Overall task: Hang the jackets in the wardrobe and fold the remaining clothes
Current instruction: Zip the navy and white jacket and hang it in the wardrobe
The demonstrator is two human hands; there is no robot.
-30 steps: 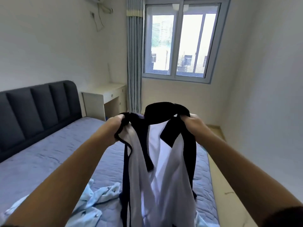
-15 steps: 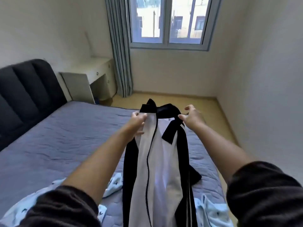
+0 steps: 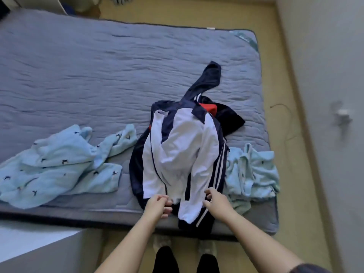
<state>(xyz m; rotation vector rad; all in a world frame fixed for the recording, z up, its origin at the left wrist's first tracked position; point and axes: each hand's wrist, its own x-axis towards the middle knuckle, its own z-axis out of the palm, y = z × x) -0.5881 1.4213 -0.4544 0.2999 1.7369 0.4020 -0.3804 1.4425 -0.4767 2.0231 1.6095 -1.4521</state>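
Observation:
A navy and white track jacket (image 3: 183, 150) with white sleeve stripes and a red patch lies spread on the grey-blue bed (image 3: 88, 75), collar away from me and one navy sleeve reaching toward the far side. My left hand (image 3: 157, 204) pinches the jacket's near hem at the bed's front edge. Just to the right, my right hand (image 3: 215, 200) grips the striped edge. A crumpled light blue garment with small dark prints (image 3: 59, 160) lies left of the jacket. Another light blue garment (image 3: 253, 170) is bunched up on its right.
A pale grey block of furniture (image 3: 39, 251) stands at the lower left against the bed's front edge. My feet (image 3: 163, 243) are on the yellowish floor. A thin cable (image 3: 287, 119) lies on the floor strip between the bed and the right wall.
The jacket was held up in the air by its collar; now it lies flat on the bed. Both hands have come down to its near hem, and my view has tipped downward.

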